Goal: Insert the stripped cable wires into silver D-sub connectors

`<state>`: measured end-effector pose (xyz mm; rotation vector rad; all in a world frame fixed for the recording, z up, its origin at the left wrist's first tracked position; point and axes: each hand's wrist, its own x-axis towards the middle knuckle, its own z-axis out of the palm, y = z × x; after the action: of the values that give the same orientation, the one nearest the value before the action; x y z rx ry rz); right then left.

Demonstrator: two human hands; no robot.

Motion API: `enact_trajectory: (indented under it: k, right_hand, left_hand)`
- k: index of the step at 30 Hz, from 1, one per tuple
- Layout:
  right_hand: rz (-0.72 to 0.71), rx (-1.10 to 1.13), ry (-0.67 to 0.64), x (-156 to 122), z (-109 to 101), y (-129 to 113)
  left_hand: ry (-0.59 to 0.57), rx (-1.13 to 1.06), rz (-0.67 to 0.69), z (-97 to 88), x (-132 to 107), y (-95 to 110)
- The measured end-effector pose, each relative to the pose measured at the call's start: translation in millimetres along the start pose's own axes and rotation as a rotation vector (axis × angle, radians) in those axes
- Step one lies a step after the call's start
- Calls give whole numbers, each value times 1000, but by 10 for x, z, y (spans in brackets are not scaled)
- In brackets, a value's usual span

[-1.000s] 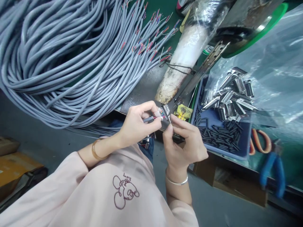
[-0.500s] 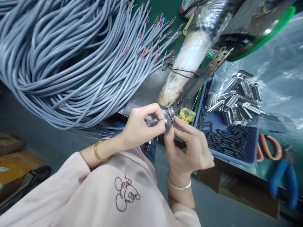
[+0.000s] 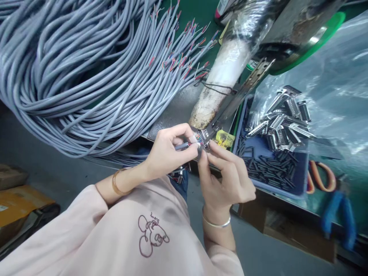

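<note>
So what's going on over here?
A person is handling a metal connector. The left hand pinches a grey cable whose coloured wires reach the connector; the right hand is at its near end, though its grip is hard to make out. A heap of grey cables lies to the left, and a blue tray of short black pieces sits to the right.

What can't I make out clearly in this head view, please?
Head view:
- Coloured wires at the connector: too small to trace, partly behind the left hand.
- Grey cables: cut off by the left edge.
- Blue tray's floor: partly hidden under black pieces.
- Blue-handled pliers: tips blurred.
</note>
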<state>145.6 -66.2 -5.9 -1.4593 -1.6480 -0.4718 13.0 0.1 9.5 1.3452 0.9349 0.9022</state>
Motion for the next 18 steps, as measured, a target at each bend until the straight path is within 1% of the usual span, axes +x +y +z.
enact_trajectory:
  k: [5, 9, 11, 14, 17, 18]
  right_hand:
    - [-65, -20, -42, -56, -30, 11]
    - [-46, -3, -3, -82, -48, 43]
    - [8, 33, 2, -97, -59, 61]
    - [127, 122, -14, -121, -74, 73]
    - [280, 242, 7, -142, -107, 54]
    - [312, 272, 61, -148, -131, 43]
  left_hand:
    - [-24, -8, -69, -18, -15, -28]
    - [-45, 13, -43, -34, -47, -29]
    - [-81, 8, -4, -61, -61, -34]
    - [-149, -33, 32, -115, -84, -61]
    - [-199, -116, -32, -156, -116, -89]
    - [-201, -147, -71, -165, -130, -94]
